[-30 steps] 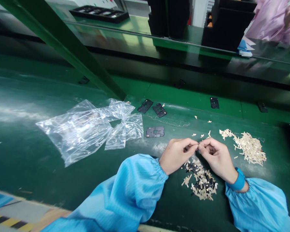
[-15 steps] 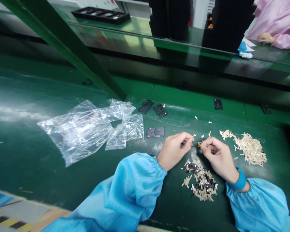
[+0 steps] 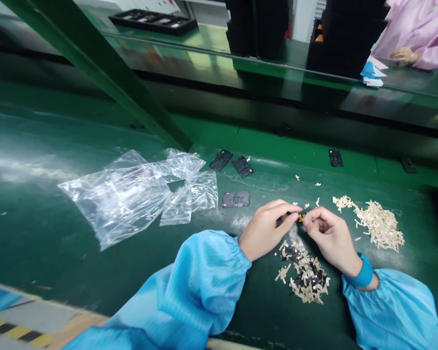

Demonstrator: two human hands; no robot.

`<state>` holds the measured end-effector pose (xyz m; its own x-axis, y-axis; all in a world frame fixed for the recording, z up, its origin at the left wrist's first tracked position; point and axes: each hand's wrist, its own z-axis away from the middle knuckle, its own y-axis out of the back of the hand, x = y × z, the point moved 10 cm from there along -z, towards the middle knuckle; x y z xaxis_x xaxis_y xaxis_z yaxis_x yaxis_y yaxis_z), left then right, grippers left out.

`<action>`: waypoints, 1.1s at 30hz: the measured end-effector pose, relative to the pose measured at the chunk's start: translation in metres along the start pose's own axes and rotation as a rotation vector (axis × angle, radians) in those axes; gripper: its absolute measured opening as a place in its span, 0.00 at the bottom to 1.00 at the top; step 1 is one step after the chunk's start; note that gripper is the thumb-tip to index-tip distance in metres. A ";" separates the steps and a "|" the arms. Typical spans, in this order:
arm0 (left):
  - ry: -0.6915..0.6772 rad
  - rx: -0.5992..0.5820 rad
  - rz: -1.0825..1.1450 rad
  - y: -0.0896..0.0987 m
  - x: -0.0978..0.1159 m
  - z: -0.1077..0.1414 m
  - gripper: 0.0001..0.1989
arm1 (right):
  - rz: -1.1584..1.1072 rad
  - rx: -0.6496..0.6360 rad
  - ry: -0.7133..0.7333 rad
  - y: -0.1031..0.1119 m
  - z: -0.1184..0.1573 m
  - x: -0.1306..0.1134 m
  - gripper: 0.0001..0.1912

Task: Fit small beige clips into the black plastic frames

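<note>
My right hand pinches a small orange part between thumb and forefinger. My left hand reaches in from the other side, its thumb and forefinger almost together at the part's left edge. Whatever is between those left fingertips is too small to make out. Just below both hands lies a mixed pile of small beige and black strips. A larger pile of beige strips spreads to the right of my right hand. A few loose beige bits are scattered behind the fingers.
Left of my hands lie a flat black plastic part with cutouts and crumpled clear plastic bags. Similar black parts lie farther back. A green post slants across the left. Beyond the ledge, a person in a pink sleeve sits near black stacks.
My left hand has moved slightly right, its fingers stretching out to the orange part. My right hand stays nearly still, holding the part.
</note>
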<state>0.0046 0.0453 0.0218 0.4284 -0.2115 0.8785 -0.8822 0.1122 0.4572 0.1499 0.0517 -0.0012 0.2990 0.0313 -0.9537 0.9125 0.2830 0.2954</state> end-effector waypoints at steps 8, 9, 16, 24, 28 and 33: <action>0.108 -0.045 0.046 -0.006 -0.009 -0.001 0.06 | 0.008 0.001 -0.003 -0.001 -0.001 -0.002 0.09; 0.111 -0.049 0.046 -0.006 -0.009 -0.001 0.06 | 0.010 0.003 -0.002 -0.001 -0.001 -0.003 0.09; 0.157 -0.035 0.062 -0.003 -0.010 -0.001 0.08 | 0.027 0.021 0.004 0.000 0.000 -0.003 0.11; 0.229 -0.125 0.130 -0.017 -0.015 0.003 0.06 | -0.005 0.068 0.031 0.003 0.002 -0.003 0.16; 0.255 -0.114 0.202 -0.019 -0.016 0.004 0.07 | -0.001 0.059 0.050 0.002 0.004 -0.002 0.15; 0.256 -0.079 0.266 -0.013 -0.019 0.001 0.07 | 0.003 0.108 0.054 0.009 0.004 0.001 0.13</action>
<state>0.0078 0.0469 -0.0009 0.2298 0.0835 0.9697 -0.9559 0.2069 0.2087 0.1593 0.0506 0.0008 0.2884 0.0848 -0.9538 0.9375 0.1776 0.2992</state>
